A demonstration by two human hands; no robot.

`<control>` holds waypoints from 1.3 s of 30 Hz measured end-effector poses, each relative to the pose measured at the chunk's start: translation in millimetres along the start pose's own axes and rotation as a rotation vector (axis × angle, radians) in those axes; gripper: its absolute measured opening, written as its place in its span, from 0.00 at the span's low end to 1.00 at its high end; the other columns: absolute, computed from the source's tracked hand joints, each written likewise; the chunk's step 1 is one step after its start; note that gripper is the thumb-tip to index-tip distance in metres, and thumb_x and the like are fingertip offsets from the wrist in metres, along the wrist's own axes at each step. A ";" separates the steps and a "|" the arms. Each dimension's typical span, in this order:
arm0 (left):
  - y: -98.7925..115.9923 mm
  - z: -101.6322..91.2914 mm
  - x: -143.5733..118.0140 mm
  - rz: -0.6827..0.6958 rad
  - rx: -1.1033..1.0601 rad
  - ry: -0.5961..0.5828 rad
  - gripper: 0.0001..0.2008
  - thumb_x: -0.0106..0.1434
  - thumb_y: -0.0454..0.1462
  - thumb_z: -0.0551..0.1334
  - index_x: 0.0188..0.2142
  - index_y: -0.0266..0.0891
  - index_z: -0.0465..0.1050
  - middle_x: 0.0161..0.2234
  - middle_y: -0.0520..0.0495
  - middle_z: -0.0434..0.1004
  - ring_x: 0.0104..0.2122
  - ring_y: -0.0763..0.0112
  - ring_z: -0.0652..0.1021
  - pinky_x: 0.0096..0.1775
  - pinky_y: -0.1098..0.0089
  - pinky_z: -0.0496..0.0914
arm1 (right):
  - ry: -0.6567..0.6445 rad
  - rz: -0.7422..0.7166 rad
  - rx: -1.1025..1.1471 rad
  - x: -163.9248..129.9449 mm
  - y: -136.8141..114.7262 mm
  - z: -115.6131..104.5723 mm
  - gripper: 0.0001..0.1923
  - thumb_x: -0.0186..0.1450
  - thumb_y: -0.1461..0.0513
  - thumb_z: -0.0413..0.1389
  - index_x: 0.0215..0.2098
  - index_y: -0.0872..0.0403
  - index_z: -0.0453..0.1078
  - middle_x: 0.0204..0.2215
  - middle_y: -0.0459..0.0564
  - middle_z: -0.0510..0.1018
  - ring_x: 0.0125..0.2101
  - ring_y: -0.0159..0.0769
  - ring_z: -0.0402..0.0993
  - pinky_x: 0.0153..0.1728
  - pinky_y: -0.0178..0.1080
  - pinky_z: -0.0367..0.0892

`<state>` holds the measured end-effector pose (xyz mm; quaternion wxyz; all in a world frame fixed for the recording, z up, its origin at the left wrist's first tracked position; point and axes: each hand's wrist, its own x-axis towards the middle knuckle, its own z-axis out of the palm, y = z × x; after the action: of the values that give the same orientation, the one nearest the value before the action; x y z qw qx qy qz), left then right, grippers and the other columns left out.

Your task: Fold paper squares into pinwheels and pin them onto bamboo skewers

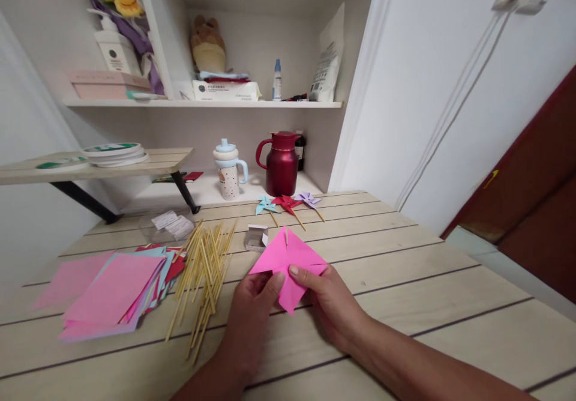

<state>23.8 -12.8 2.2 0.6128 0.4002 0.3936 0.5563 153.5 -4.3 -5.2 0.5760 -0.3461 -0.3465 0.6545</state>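
Near the lower centre of the frame, both hands hold a pink paper square (pixel 288 266) with folded, cut corners just above the tabletop (pixel 427 305). Left hand (pixel 252 305) pinches the paper's lower left edge, its grip closed on the sheet between thumb and fingers. Right hand (pixel 330 305) has its thumb pressed on top of the paper near its middle and its fingers under it, so that grip is closed on the same sheet.

Left of the hands lies a loose heap of bamboo sticks (pixel 204 275), and further left a spread stack of coloured paper sheets (pixel 112 293), mostly pink. Just above the paper in the picture a small open cardboard box (pixel 256 238) sits on the tabletop. Beyond it three finished pinwheels lie side by side: a blue pinwheel (pixel 266 206), a red pinwheel (pixel 285 203) and a purple pinwheel (pixel 308 199). Behind them, at upper centre, a dark red jug (pixel 281 164) stands next to a child's sippy cup (pixel 228 170). A clear plastic bag (pixel 168 226) lies at centre left
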 end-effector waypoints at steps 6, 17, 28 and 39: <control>-6.6 -4.8 2.4 -0.020 0.039 -0.004 0.17 0.52 0.46 0.72 0.37 0.37 0.83 0.31 0.45 0.84 0.32 0.62 0.80 0.39 0.65 0.71 | -0.029 0.025 -0.025 -2.8 0.6 2.4 0.16 0.52 0.56 0.71 0.35 0.56 0.79 0.30 0.51 0.83 0.31 0.39 0.74 0.35 0.39 0.66; 0.2 -22.5 9.5 -0.049 0.043 0.160 0.16 0.51 0.47 0.72 0.30 0.36 0.82 0.29 0.47 0.81 0.30 0.66 0.75 0.38 0.67 0.68 | 0.050 -0.125 -0.150 3.8 -11.0 -8.8 0.16 0.62 0.50 0.62 0.44 0.50 0.75 0.28 0.45 0.76 0.29 0.36 0.70 0.37 0.39 0.65; 10.2 -28.0 7.3 -0.040 -0.180 0.062 0.14 0.55 0.45 0.70 0.29 0.35 0.79 0.27 0.47 0.78 0.29 0.71 0.72 0.36 0.71 0.67 | -0.168 -0.636 -0.975 -4.7 -0.8 -17.3 0.28 0.63 0.67 0.58 0.60 0.41 0.67 0.28 0.43 0.69 0.25 0.33 0.64 0.28 0.36 0.61; 7.4 -19.5 -1.2 -0.045 -0.141 0.016 0.15 0.53 0.46 0.71 0.28 0.35 0.80 0.25 0.49 0.77 0.28 0.69 0.73 0.36 0.70 0.68 | -0.085 -0.733 -0.951 -5.1 -2.2 -12.0 0.08 0.61 0.64 0.62 0.38 0.48 0.80 0.20 0.43 0.68 0.21 0.32 0.62 0.25 0.36 0.59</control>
<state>2.9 -12.6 1.9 0.6486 0.3424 0.3674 0.5719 165.3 -8.5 -9.4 0.5317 -0.3974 -0.7208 0.1996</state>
